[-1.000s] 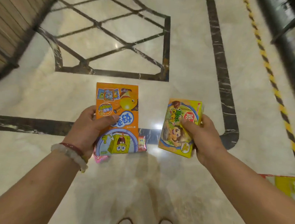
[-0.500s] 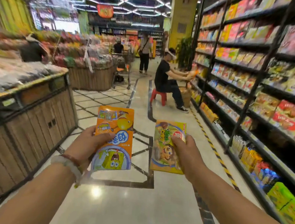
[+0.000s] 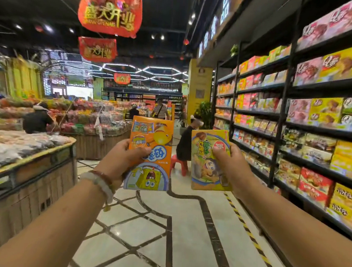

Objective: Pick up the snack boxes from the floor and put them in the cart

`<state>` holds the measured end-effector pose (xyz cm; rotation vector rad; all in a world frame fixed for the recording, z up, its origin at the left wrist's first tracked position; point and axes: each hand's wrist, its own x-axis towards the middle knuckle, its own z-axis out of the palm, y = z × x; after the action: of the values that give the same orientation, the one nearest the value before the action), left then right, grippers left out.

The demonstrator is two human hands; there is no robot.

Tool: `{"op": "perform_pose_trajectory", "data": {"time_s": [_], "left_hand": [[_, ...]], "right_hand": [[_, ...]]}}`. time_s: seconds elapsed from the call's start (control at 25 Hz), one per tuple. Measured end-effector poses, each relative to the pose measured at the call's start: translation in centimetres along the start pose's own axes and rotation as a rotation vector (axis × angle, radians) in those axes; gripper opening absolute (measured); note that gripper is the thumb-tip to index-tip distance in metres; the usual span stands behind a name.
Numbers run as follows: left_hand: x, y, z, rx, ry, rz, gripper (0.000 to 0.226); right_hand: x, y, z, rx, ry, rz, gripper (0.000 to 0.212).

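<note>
My left hand (image 3: 120,161) grips an orange snack box (image 3: 151,152) with a yellow cartoon sponge printed at its bottom, held upright at chest height. My right hand (image 3: 232,167) grips a yellow and green snack box (image 3: 205,161) with a cartoon figure on it, also upright. The two boxes are side by side with a small gap between them. No cart is in view.
Tall shelves (image 3: 297,126) full of snack boxes line the right side of the aisle. A low wooden display counter (image 3: 26,176) with bagged goods stands at the left. A person sits on a red stool (image 3: 180,165) ahead in the aisle; other people stand farther back.
My view has risen from the floor to the aisle ahead. Both hands have lifted their boxes up with it, keeping the same grip.
</note>
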<state>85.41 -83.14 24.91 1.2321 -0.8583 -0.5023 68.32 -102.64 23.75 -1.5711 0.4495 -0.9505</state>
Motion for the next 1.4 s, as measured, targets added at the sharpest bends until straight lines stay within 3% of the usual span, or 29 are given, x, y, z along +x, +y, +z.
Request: {"op": "perform_pose_trajectory", "data": {"time_s": [0.2, 0.36, 0.56, 0.68, 0.8, 0.92, 1.0, 1.12, 1.16, 1.32, 1.4], "left_hand": [[0.6, 0.8, 1.9, -0.053, -0.089, 0.016, 0.058], [1.0, 1.1, 3.6, -0.081, -0.203, -0.028, 0.066], [0.2, 2.1, 6.5, -0.117, -0.404, -0.014, 0.059], [-1.1, 1.6, 8.3, -0.153, -0.549, -0.025, 0.053], [-3.3, 1.5, 10.9, -0.175, -0.675, -0.055, 0.06], [-6.2, 2.1, 14.3, -0.214, -0.795, -0.071, 0.061], [-8.5, 2.9, 17.0, -0.246, -0.878, -0.082, 0.06], [-13.0, 4.2, 21.5, -0.304, -0.998, -0.074, 0.039], [-14.8, 4.8, 23.0, -0.325, -1.034, -0.083, 0.04], [-23.3, 7.5, 29.3, -0.38, -1.157, -0.113, 0.087], [-28.5, 9.0, 32.4, -0.445, -1.225, -0.144, 0.078]], "right_hand": [[-1.8, -2.7, -3.0, -0.061, 0.072, -0.064, 0.041], [-5.3, -4.4, -4.8, -0.084, 0.22, -0.086, 0.037], [-10.5, -5.9, -6.3, -0.174, 0.424, -0.098, 0.053], [-15.4, -6.7, -6.9, -0.226, 0.569, -0.096, 0.051], [-20.9, -8.0, -8.6, -0.256, 0.731, -0.062, 0.065], [-27.0, -10.7, -10.5, -0.279, 0.869, -0.096, 0.05], [-31.1, -12.4, -11.7, -0.311, 0.965, -0.104, 0.055], [-37.8, -15.6, -12.7, -0.365, 1.08, -0.131, 0.065], [-40.1, -16.7, -13.3, -0.389, 1.122, -0.139, 0.063], [-50.5, -21.3, -14.3, -0.46, 1.277, -0.178, 0.048], [-56.3, -23.6, -14.5, -0.516, 1.355, -0.165, 0.041]]}}
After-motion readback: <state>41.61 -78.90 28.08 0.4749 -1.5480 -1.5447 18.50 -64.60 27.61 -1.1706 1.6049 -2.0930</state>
